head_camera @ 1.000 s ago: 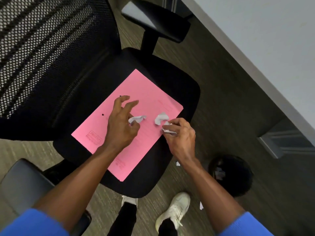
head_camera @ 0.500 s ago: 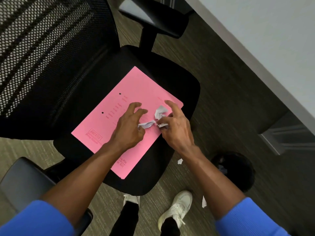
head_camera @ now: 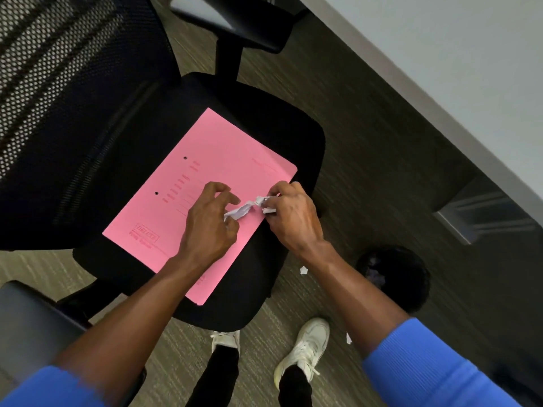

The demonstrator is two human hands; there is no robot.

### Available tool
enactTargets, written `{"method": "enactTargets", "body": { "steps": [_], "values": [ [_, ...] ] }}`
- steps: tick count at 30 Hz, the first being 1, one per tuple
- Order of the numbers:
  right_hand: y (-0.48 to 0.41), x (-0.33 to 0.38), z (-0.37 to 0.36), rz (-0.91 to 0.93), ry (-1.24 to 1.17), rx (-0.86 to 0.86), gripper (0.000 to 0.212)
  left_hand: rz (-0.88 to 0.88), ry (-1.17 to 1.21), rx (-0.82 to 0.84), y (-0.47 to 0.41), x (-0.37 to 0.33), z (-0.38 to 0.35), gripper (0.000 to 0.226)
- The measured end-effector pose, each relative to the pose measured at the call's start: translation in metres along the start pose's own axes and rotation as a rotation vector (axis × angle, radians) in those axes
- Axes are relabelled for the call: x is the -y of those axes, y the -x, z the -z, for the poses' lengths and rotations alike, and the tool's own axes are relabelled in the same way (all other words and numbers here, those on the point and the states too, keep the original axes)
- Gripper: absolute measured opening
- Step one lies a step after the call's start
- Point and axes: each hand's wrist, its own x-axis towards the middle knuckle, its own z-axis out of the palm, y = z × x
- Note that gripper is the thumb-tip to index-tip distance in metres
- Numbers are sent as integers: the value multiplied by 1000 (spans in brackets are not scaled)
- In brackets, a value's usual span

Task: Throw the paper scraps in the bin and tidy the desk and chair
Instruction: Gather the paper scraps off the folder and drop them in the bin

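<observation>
A pink folder (head_camera: 188,195) lies flat on the black seat of the office chair (head_camera: 264,118). Over its right edge my left hand (head_camera: 208,227) pinches a crumpled white paper scrap (head_camera: 239,211). My right hand (head_camera: 291,218) is closed on more white scraps (head_camera: 266,204) that touch the left hand's scrap. A round black bin (head_camera: 408,277) stands on the floor to the right of the chair, with some paper inside. Two small scraps lie on the carpet, one (head_camera: 303,270) near the seat and one (head_camera: 348,338) by my right forearm.
The chair's mesh back (head_camera: 73,92) fills the upper left, with one armrest (head_camera: 244,22) at the top and another (head_camera: 32,327) at the lower left. The grey desk (head_camera: 458,69) runs along the upper right. My white shoes (head_camera: 305,348) stand below the seat.
Both hands have come together at the folder's right edge. The loose scrap that lay between them is now gathered in my right hand, and the left hand's scrap meets it.
</observation>
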Motion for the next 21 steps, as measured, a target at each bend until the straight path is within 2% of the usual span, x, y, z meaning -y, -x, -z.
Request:
{"method": "enactTargets", "body": {
  "steps": [6, 12, 16, 19, 21],
  "values": [
    [65, -44, -2, -346, -172, -207, 12, -102, 72, -8, 15, -34, -28, 29],
    [148, -116, 2, -886, -392, -254, 19, -217, 136, 87, 28, -98, -86, 31],
    [190, -174, -6, -967, -444, -335, 13, -257, 136, 174, 31, -140, -133, 23],
    [212, -217, -12, -1121, -516, -313, 18, -120, 84, 214, 33, -168, -174, 11],
    [224, -240, -14, -1128, -539, -337, 18, 15, 82, 265, 34, -183, -203, 12]
  ]
}}
